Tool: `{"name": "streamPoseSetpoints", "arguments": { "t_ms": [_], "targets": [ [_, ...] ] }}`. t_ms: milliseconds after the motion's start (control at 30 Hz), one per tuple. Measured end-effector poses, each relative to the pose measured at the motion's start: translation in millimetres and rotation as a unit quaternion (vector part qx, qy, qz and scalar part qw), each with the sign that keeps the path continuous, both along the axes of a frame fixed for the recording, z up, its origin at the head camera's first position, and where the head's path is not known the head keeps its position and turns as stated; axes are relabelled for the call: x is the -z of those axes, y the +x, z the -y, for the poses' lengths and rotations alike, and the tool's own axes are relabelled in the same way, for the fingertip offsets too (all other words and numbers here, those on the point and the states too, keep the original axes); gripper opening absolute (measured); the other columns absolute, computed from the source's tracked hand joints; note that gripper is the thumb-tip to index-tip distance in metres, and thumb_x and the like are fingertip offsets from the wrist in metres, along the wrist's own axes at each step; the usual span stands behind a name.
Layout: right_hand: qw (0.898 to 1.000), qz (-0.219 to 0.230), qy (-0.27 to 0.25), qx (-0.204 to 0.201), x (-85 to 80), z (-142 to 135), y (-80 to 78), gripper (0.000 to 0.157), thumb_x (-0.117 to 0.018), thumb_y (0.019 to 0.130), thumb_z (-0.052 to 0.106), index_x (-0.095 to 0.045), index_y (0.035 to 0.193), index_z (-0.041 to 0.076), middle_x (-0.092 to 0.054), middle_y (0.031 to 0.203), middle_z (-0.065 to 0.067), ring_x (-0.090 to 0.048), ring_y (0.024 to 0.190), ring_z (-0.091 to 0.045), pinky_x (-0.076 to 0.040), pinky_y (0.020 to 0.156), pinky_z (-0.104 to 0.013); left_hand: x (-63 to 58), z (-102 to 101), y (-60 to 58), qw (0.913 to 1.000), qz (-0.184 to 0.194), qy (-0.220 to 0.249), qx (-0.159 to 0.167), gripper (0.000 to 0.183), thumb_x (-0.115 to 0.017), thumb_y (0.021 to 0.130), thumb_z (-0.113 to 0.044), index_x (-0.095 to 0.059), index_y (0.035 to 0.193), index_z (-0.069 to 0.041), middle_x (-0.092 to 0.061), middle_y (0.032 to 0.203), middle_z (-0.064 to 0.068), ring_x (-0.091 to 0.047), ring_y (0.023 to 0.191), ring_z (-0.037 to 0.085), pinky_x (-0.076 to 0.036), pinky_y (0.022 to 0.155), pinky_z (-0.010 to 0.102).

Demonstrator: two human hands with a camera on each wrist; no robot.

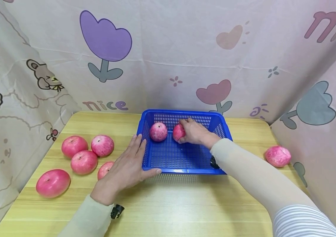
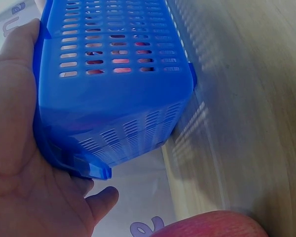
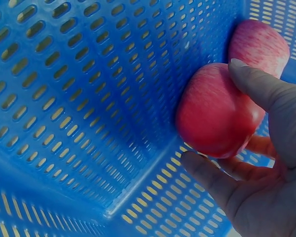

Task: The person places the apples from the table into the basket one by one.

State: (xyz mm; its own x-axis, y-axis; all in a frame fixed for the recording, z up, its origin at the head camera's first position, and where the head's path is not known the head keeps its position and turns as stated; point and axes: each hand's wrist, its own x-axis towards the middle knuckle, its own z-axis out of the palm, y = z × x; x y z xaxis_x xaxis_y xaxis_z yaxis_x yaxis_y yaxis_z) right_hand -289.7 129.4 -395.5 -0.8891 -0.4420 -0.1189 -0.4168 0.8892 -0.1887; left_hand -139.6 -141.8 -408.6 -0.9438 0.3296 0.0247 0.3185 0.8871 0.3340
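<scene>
A blue plastic basket [image 1: 168, 155] with slotted walls stands at the back middle of the table. Inside it, my right hand [image 1: 197, 132] holds a red apple [image 1: 178, 132] between thumb and fingers, low over the basket floor. To the left of that apple lies a streaked pink apple [image 1: 158, 132], also visible behind the held one in the right wrist view. My left hand [image 1: 127, 169] rests on the basket's left rim with its fingers stretched along it and the thumb out at the near corner. From the left wrist view, the palm [image 2: 15, 143] is against the rim.
Several apples lie on the table [image 1: 185, 207] at the left, including one [image 1: 53, 183] nearest the front and one [image 1: 105, 169] partly behind my left hand. Another apple [image 1: 277, 156] sits at the right edge. Patterned curtains [image 1: 162, 39] hang behind and along both sides.
</scene>
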Motion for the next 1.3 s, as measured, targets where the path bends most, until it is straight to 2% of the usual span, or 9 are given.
{"name": "streamPoseSetpoints", "arguments": {
  "t_ms": [200, 367, 600, 800, 1000, 1300],
  "targets": [
    [1.0, 0.007, -0.004, 0.013, -6.9, -3.7, 0.2, 0.092, -0.085, 0.087, 0.046, -0.044, 0.158, 0.004, -0.048, 0.156, -0.028, -0.049, 0.145, -0.043, -0.044, 0.119, -0.057, 0.0, -0.2, 0.0, 1.0, -0.001, 0.001, -0.001, 0.131, -0.048, 0.082, -0.095, -0.015, 0.168, -0.003, -0.003, 0.178, 0.018, 0.0, 0.165, 0.036, -0.026, 0.127, 0.06],
    [1.0, 0.003, -0.012, 0.022, -18.6, -7.1, 4.0, 0.084, -0.081, 0.092, 0.043, -0.046, 0.157, 0.002, -0.049, 0.157, -0.024, -0.047, 0.148, -0.041, -0.039, 0.123, -0.056, 0.8, -0.4, -0.2, 1.0, -0.002, 0.002, -0.002, 0.13, -0.051, 0.083, -0.093, -0.015, 0.168, -0.003, -0.003, 0.178, 0.019, -0.001, 0.165, 0.037, -0.025, 0.127, 0.059],
    [0.999, -0.009, -0.033, 0.025, -36.7, -21.1, 10.7, 0.073, -0.077, 0.095, 0.038, -0.053, 0.152, 0.0, -0.055, 0.153, -0.023, -0.05, 0.145, -0.041, -0.041, 0.12, -0.059, 1.0, -0.4, 0.0, 1.0, -0.002, 0.005, -0.002, 0.128, -0.054, 0.084, -0.09, -0.015, 0.168, -0.002, -0.003, 0.178, 0.019, -0.001, 0.165, 0.037, -0.025, 0.127, 0.059],
    [0.997, -0.033, -0.055, 0.031, -50.4, -39.1, 15.5, 0.071, -0.075, 0.096, 0.04, -0.054, 0.15, -0.001, -0.059, 0.149, -0.022, -0.055, 0.14, -0.041, -0.045, 0.117, -0.058, 1.6, -0.8, -0.3, 1.0, -0.001, 0.007, -0.004, 0.129, -0.052, 0.084, -0.092, -0.014, 0.168, -0.003, -0.002, 0.178, 0.019, -0.001, 0.165, 0.037, -0.025, 0.127, 0.059],
    [0.992, -0.059, -0.089, 0.059, -61.6, -56.5, 25.0, 0.068, -0.071, 0.1, 0.037, -0.051, 0.151, -0.004, -0.059, 0.148, -0.025, -0.055, 0.139, -0.044, -0.043, 0.118, -0.061, 1.1, -0.9, 0.5, 0.9999, 0.006, 0.008, -0.008, 0.128, -0.053, 0.084, -0.091, -0.013, 0.169, -0.004, -0.001, 0.178, 0.017, 0.001, 0.165, 0.036, -0.024, 0.127, 0.059],
    [0.983, -0.086, -0.113, 0.117, -70.0, -78.6, 49.5, 0.07, -0.067, 0.103, 0.037, -0.044, 0.156, -0.003, -0.05, 0.156, -0.028, -0.047, 0.144, -0.049, -0.039, 0.119, -0.064, 1.2, -0.3, 1.3, 0.9999, 0.005, 0.009, -0.011, 0.129, -0.053, 0.083, -0.092, -0.013, 0.169, -0.004, -0.001, 0.178, 0.017, 0.001, 0.165, 0.035, -0.024, 0.128, 0.058]
  ]
}}
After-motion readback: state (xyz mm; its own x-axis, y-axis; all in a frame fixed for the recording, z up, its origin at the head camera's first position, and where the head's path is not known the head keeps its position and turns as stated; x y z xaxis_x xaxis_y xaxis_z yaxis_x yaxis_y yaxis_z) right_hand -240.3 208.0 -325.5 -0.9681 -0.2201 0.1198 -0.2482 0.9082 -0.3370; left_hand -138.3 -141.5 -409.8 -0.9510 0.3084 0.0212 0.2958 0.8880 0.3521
